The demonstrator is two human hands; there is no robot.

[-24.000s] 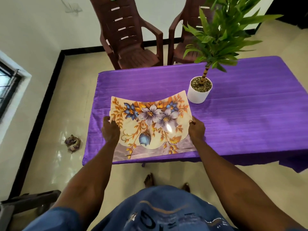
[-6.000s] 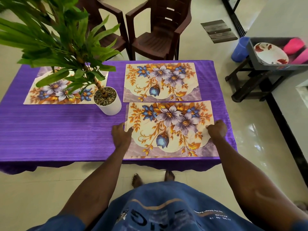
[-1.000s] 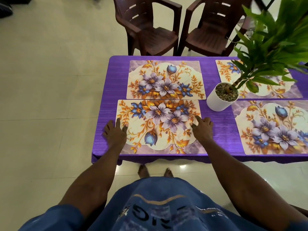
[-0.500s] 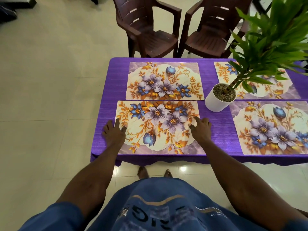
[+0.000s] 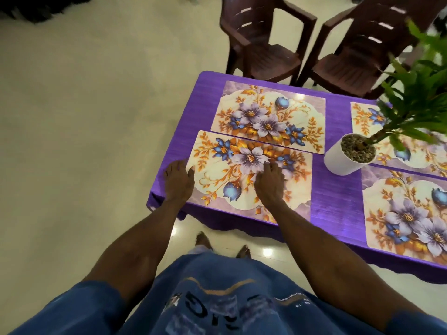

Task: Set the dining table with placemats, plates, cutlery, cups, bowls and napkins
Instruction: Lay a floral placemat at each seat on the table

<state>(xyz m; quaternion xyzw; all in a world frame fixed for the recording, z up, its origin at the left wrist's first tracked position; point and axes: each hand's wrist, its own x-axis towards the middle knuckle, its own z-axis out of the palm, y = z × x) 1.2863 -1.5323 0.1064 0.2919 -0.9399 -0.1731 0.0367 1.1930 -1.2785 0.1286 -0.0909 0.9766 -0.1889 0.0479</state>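
Both hands lie flat, grip spread: the left hand point(image 5: 178, 181) at the near placemat's point(image 5: 297, 187) left edge, the right hand point(image 5: 269, 183) on its middle, on the purple table point(image 5: 335, 201).

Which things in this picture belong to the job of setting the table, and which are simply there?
Belonging to the job:
- near left placemat, under the left hand and right hand
- far left placemat
- near right placemat
- far right placemat
- purple tablecloth

Simply there:
- potted plant
- two brown chairs
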